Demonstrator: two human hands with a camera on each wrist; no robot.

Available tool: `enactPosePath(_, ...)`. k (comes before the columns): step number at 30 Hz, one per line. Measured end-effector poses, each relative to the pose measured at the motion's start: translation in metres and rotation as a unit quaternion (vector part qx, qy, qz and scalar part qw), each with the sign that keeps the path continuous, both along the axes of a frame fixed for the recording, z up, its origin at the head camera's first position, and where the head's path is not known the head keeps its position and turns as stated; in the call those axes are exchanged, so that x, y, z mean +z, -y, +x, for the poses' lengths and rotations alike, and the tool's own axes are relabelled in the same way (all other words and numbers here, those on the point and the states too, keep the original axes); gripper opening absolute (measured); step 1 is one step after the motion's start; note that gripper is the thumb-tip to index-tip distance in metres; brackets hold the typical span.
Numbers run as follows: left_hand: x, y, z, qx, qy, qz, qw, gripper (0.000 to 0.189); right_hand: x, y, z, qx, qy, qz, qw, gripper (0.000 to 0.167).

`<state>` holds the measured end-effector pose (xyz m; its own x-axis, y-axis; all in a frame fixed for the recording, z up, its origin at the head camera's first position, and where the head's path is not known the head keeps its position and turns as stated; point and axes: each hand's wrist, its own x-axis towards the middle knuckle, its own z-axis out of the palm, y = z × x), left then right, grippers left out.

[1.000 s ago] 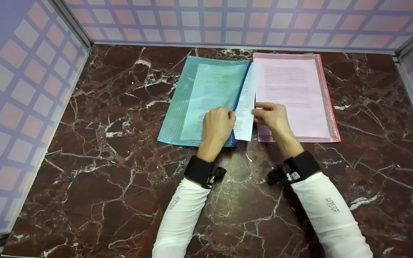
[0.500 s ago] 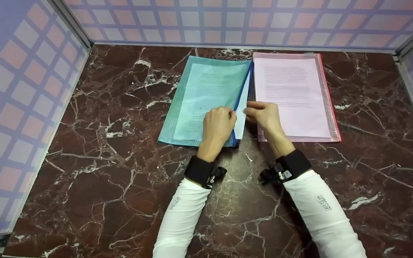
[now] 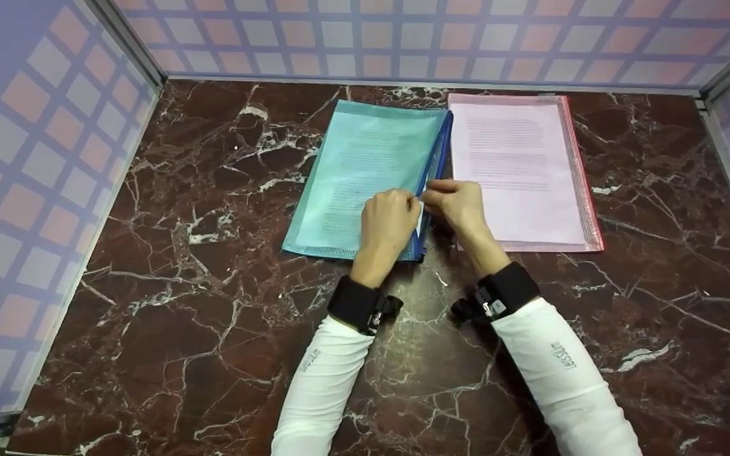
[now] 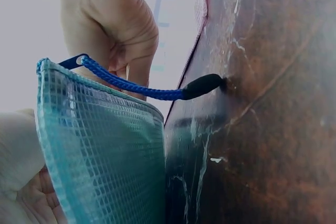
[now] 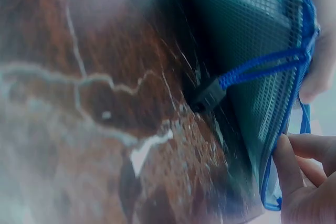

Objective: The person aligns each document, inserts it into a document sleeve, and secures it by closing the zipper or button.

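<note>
A teal mesh zip pouch (image 3: 339,183) with a blue zip edge lies tilted on the marble table, a printed sheet (image 3: 371,152) showing through its front. My left hand (image 3: 389,221) grips the pouch's upper lip at the zip side, holding it raised. At that opening, my right hand (image 3: 459,206) pinches with thumb and forefinger at the edge, where a thin white strip of paper shows. A blue cord zip pull (image 4: 131,86) with a black tip (image 5: 207,95) hangs from the pouch's near corner. The left fingertips are mostly hidden in the head view.
Close on the right lies a pink mesh pouch (image 3: 511,215) with a printed sheet inside. Checkered panels (image 3: 403,44) border the dark marble table (image 3: 213,354) at the back and sides.
The sheet has slid left into the teal pouch, from a wide white band outside to a thin strip. My right hand has moved left with it; my left hand has stayed almost still.
</note>
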<state>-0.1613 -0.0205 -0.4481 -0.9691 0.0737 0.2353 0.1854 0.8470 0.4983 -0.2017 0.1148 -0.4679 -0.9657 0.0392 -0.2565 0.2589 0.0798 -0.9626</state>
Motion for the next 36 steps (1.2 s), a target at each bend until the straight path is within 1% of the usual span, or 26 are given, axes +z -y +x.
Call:
enactPosePath(4, 0.000, 0.000, 0.001, -0.002, -0.003, -0.001, 1.0000, 0.029, 0.000, 0.004, 0.000, 0.005, -0.008, 0.005, 0.9999, 0.039)
enactPosePath(8, -0.001, 0.001, 0.001, 0.001, -0.007, -0.005, 1.0000, 0.027, -0.001, 0.011, 0.000, 0.009, -0.017, 0.021, 0.9996, 0.037)
enactPosePath(13, -0.002, 0.002, 0.000, 0.005, -0.011, -0.010, 0.9999, 0.025, -0.004, 0.018, -0.004, 0.018, -0.034, 0.091, 0.9951, 0.031)
enactPosePath(15, -0.002, 0.003, 0.000, 0.008, -0.010, -0.006, 0.9999, 0.026, -0.005, 0.020, -0.006, 0.022, -0.039, 0.112, 0.9928, 0.030)
enactPosePath(17, -0.003, 0.004, -0.001, 0.011, -0.009, 0.000, 0.9999, 0.026, -0.005, 0.022, -0.007, 0.026, -0.038, 0.114, 0.9924, 0.028)
enactPosePath(18, -0.003, 0.005, -0.002, 0.014, -0.010, 0.003, 0.9998, 0.025, -0.005, 0.023, -0.007, 0.028, -0.035, 0.107, 0.9933, 0.028)
enactPosePath(20, -0.004, 0.007, -0.003, 0.018, -0.004, 0.007, 0.9998, 0.026, -0.005, 0.023, -0.007, 0.031, -0.021, 0.077, 0.9963, 0.029)
enactPosePath(23, -0.006, 0.009, -0.006, 0.020, 0.004, 0.014, 0.9997, 0.025, -0.004, 0.018, -0.006, 0.028, 0.009, 0.004, 0.9996, 0.033)
enactPosePath(25, -0.007, 0.010, -0.008, 0.019, 0.012, 0.015, 0.9996, 0.026, -0.003, 0.012, -0.005, 0.020, 0.027, -0.043, 0.9985, 0.036)
enactPosePath(28, -0.009, 0.012, -0.012, 0.021, 0.014, 0.009, 0.9996, 0.027, -0.001, 0.000, -0.002, 0.007, 0.036, -0.087, 0.9955, 0.038)
enactPosePath(32, -0.013, 0.013, -0.015, 0.022, 0.014, 0.005, 0.9996, 0.029, 0.001, -0.021, 0.005, -0.003, 0.026, -0.112, 0.9933, 0.041)
enactPosePath(36, -0.016, 0.013, -0.017, 0.013, 0.028, 0.018, 0.9994, 0.026, 0.003, -0.040, 0.012, -0.003, 0.009, -0.101, 0.9948, 0.044)
